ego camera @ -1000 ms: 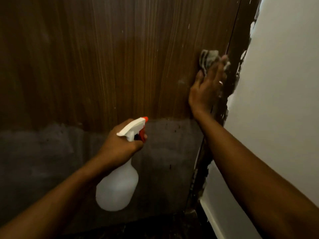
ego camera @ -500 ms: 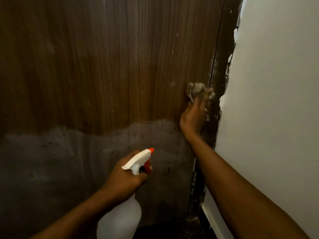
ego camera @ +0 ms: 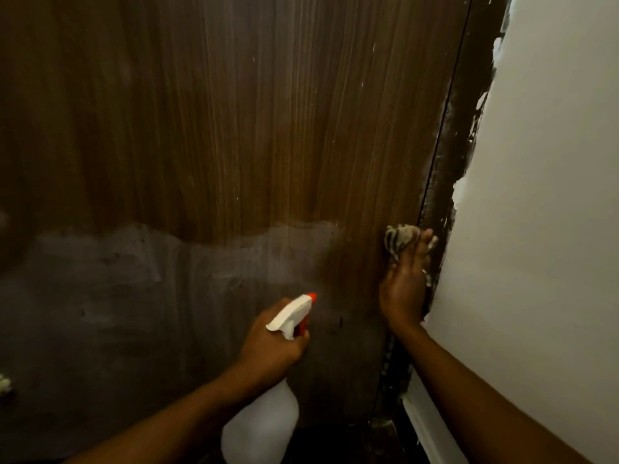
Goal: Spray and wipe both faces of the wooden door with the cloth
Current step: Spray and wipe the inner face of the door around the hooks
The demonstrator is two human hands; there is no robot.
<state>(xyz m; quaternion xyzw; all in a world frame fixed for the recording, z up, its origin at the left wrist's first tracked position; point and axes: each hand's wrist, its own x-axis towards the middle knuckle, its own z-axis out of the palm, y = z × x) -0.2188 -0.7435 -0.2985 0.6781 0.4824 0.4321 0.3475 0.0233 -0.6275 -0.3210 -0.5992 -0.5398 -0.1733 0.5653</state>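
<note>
The wooden door (ego camera: 217,128) fills most of the view, brown grain above and a dull grey band across its lower part. My right hand (ego camera: 403,286) presses a crumpled striped cloth (ego camera: 400,241) against the door near its right edge, at the height of the grey band's top. My left hand (ego camera: 271,343) grips the neck of a white spray bottle (ego camera: 261,426) with a white trigger head and orange nozzle (ego camera: 312,296), its nozzle aimed at the door, left of the cloth.
A dark door frame (ego camera: 455,162) with flaking paint runs down the right of the door. Beside it stands a white wall (ego camera: 542,229) with a white skirting board (ego camera: 425,426). Dark floor (ego camera: 351,440) shows at the bottom.
My right hand has wiped the cloth downward along the door's right edge, from the brown wood to the grey band. The left hand with the bottle has stayed low in front of the door.
</note>
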